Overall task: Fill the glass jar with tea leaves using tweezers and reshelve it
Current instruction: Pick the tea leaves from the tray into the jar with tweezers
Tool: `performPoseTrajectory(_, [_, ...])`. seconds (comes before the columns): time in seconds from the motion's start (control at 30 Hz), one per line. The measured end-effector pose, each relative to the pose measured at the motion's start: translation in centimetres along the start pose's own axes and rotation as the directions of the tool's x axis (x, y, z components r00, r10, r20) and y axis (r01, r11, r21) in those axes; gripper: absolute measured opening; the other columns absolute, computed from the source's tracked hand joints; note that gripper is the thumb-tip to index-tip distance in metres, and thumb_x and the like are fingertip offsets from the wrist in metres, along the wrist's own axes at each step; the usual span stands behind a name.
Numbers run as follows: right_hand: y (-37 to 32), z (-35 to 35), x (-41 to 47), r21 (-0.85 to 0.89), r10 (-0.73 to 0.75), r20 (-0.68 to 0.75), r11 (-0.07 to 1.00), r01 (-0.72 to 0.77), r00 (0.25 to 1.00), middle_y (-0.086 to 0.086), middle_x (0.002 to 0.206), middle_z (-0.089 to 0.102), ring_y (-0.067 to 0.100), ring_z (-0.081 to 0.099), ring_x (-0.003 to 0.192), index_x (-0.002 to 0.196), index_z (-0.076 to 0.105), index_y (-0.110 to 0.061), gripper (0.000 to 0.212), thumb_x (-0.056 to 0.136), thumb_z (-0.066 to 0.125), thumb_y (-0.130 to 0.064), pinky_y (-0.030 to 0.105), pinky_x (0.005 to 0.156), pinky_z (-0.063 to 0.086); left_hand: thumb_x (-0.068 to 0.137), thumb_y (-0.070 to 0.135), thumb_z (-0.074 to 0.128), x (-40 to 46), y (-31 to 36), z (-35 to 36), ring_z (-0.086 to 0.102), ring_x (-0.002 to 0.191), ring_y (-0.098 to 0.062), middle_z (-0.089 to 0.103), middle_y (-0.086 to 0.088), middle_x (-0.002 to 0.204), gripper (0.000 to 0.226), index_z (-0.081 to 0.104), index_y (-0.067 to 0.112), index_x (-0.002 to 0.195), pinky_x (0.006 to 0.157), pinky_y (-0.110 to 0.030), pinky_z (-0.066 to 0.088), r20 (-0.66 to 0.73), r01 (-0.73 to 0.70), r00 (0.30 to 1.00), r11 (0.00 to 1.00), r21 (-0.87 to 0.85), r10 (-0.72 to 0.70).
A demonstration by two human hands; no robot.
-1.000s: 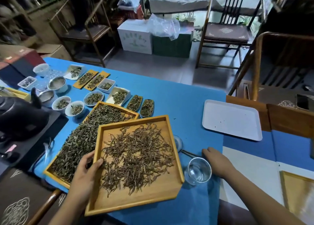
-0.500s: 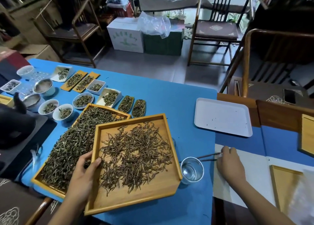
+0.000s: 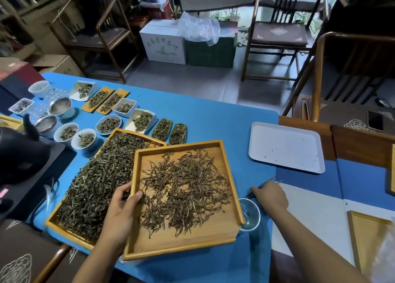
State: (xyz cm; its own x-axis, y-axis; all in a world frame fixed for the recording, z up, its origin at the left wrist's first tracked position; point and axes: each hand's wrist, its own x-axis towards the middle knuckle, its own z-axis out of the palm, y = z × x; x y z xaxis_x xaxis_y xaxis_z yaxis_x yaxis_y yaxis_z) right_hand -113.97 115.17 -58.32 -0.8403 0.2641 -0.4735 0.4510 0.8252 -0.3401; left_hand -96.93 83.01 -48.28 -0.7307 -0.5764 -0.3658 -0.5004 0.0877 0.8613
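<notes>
Jar [image 3: 249, 215] sits beside tray [image 3: 181, 243] gripped by left hand [image 3: 121, 213]; right hand [image 3: 270, 196] fingers pinch tweezers [image 3: 266, 183].

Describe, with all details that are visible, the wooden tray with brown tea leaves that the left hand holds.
The wooden tray is square, light bamboo-coloured, with a low raised rim. Brown, long, twisted tea leaves are spread loosely over most of its floor; the near strip is bare. The left hand grips its left rim, thumb inside. Its left part overlaps a second tray of greener leaves. The glass jar stands at its right near corner, partly hidden by it.
</notes>
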Motion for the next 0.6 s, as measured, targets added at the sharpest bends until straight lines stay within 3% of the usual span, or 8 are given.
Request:
performPoseTrajectory(0.1, [0.6, -0.1, 0.4, 0.077, 0.024, -0.031, 0.997, -0.022, 0.999, 0.008, 0.068, 0.06, 0.025, 0.056, 0.062, 0.068, 0.059, -0.006, 0.03, 0.082, 0.062, -0.032, 0.027, 0.05, 0.036, 0.096, 0.028, 0.057, 0.1, 0.5, 0.4, 0.06, 0.067, -0.016, 0.069, -0.009, 0.089, 0.029, 0.052, 0.032, 0.124, 0.049, -0.024, 0.045, 0.018, -0.002, 1.0, 1.0, -0.01, 0.002])
performPoseTrajectory(0.2, [1.2, -0.2, 0.8, 0.114, 0.044, -0.085, 0.993, -0.034, 0.995, 0.013, 0.08, 0.063, 0.032, 0.058, 0.071, 0.084, 0.058, -0.002, 0.028, 0.082, 0.062, -0.029, 0.031, 0.057, 0.042, 0.096, 0.027, 0.056, 0.2, 0.8, 0.7, 0.058, 0.066, -0.016, 0.068, -0.008, 0.088, 0.03, 0.052, 0.03, 0.126, 0.051, -0.025, 0.044, 0.028, -0.004, 1.0, 1.0, -0.014, 0.004])
performPoseTrajectory(0.33, [2.2, -0.2, 0.9, 0.041, 0.008, -0.131, 0.999, -0.003, 0.991, 0.004, 0.068, 0.054, 0.018, 0.049, 0.055, 0.081, 0.052, -0.007, 0.026, 0.084, 0.061, -0.031, 0.025, 0.047, 0.033, 0.097, 0.027, 0.056, 0.3, 1.0, 1.1, 0.057, 0.065, -0.016, 0.066, -0.01, 0.086, 0.028, 0.053, 0.031, 0.124, 0.048, -0.023, 0.045, 0.029, 0.0, 1.0, 0.999, -0.033, 0.001])
performPoseTrajectory(0.43, [3.3, -0.1, 0.6, 0.031, -0.014, -0.149, 0.999, 0.019, 0.989, 0.003, 0.065, 0.052, 0.016, 0.047, 0.053, 0.074, 0.05, -0.008, 0.027, 0.083, 0.06, -0.031, 0.024, 0.044, 0.029, 0.097, 0.026, 0.056, 0.2, 1.2, 1.4, 0.056, 0.063, -0.014, 0.065, -0.007, 0.085, 0.026, 0.054, 0.032, 0.122, 0.045, -0.02, 0.044, 0.029, -0.007, 1.0, 0.999, -0.042, 0.009])
performPoseTrajectory(0.6, [5.0, -1.5, -1.2, 0.206, -0.107, -0.164, 0.969, 0.14, 0.981, 0.007, 0.069, 0.058, 0.016, 0.051, 0.059, 0.079, 0.047, -0.008, 0.024, 0.091, 0.056, -0.028, 0.029, 0.049, 0.035, 0.097, 0.026, 0.056, 0.2, 1.4, 1.8, 0.057, 0.065, -0.017, 0.066, -0.008, 0.086, 0.027, 0.052, 0.033, 0.122, 0.046, -0.024, 0.045, 0.032, -0.01, 0.999, 0.998, -0.059, 0.012])
